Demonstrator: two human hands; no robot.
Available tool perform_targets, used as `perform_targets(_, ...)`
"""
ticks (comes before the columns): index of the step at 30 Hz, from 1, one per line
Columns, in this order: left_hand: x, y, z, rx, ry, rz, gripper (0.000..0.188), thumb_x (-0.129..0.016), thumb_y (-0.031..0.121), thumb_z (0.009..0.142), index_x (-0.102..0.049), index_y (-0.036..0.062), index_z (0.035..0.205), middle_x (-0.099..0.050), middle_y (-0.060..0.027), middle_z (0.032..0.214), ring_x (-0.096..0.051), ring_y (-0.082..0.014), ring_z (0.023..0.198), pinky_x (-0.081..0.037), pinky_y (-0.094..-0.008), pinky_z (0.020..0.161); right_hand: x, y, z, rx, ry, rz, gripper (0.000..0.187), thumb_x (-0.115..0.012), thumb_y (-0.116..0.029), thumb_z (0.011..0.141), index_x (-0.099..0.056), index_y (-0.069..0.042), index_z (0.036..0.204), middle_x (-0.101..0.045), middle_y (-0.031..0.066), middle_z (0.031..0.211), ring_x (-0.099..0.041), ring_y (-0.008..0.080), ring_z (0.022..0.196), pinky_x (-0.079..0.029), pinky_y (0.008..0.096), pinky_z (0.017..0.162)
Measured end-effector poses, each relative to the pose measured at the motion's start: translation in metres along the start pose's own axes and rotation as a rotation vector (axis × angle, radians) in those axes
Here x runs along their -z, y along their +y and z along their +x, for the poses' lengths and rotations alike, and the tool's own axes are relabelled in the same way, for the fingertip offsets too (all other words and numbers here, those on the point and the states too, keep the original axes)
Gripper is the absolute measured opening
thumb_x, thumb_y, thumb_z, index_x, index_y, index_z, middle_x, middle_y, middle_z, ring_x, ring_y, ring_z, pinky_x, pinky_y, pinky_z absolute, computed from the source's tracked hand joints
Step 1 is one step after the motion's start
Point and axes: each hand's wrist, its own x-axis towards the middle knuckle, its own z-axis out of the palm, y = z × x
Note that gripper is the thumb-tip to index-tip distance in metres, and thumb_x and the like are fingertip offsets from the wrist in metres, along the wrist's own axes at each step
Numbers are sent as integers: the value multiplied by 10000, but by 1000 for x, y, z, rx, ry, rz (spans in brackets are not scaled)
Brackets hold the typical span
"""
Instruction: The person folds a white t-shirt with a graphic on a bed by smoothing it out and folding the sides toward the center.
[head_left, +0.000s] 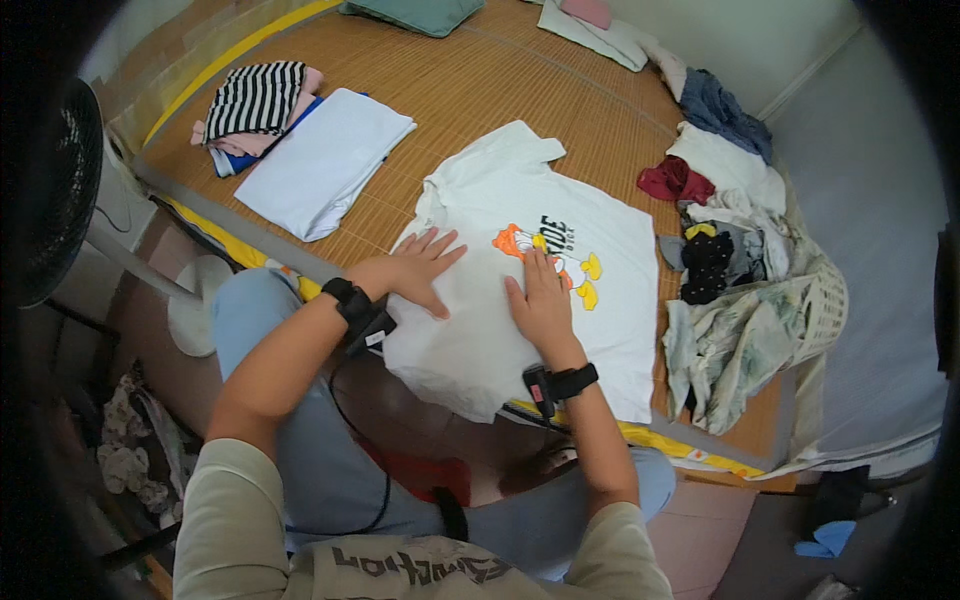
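A white shirt point(485, 290) lies spread on the brown mat point(480, 75), right under both hands. The left hand point(422, 275) is flat on the shirt, with its fingers wide apart. The right hand point(545, 305) is flat on it too — its long fingers are close together and its thumb sticks out to the side. The right fingertips point(538, 255) touch the cartoon picture point(590, 272) on the shirt. Up and to the left of the left hand, there is a folded white cloth point(315, 165), and just past that is a small pile with a striped cloth point(255, 97) on top. Well to the left of the left hand stands a fan point(65, 190). To the right of the right hand, past the shirt, is a messy heap of clothes point(740, 265) — a dark red cloth point(675, 180) is there, and a pale basket point(828, 305) sits behind it.
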Motion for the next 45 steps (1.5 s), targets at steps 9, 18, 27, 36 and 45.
perform_targets(9, 7, 8, 5, -28, 2, -31, 1128, -672, 589, 638, -61, 131, 1468, 12, -159, 1519, 50, -354, 1394, -24, -467, 1116, 58, 130, -38, -586, -141, -251, 607, -377, -402, 923, -315, -15, 1386, -274, 203, 1450, -215, 380, 1354, -204, 538, 1059)
perform_targets(18, 3, 13, 12, -21, 33, 3, 1126, -655, 630, 633, -89, 125, 1465, 6, -170, 1517, 31, -373, 1391, -34, -487, 1107, 34, 44, -30, -232, -12, 117, 550, -424, -327, 919, -363, 21, 1340, -346, 242, 1392, -283, 412, 1311, -222, 551, 1042)
perform_targets(27, -2, 13, 11, -29, 58, -53, 1102, -664, 599, 644, -99, 127, 1465, 1, -170, 1517, 36, -368, 1392, -34, -487, 1109, 24, 151, -49, -549, 64, -329, 581, -460, -371, 904, -379, 0, 1345, -349, 193, 1411, -307, 337, 1313, -218, 510, 1056)
perform_targets(36, -4, 8, 4, 13, 57, 8, 1085, -647, 622, 672, -102, 118, 1463, -16, -173, 1515, 17, -369, 1393, -33, -477, 1111, 21, 11, -9, -23, 70, 141, 502, -544, -213, 844, -434, 36, 1266, -488, 257, 1245, -453, 377, 1169, -351, 470, 966)
perform_targets(45, 5, 14, 1, -2, 70, -8, 1044, -636, 602, 704, -96, 136, 1466, -8, -150, 1521, 29, -350, 1396, -38, -456, 1118, 47, 117, -46, -619, -11, -388, 549, -386, -293, 924, -316, 8, 1378, -305, 193, 1437, -267, 335, 1339, -214, 525, 1057)
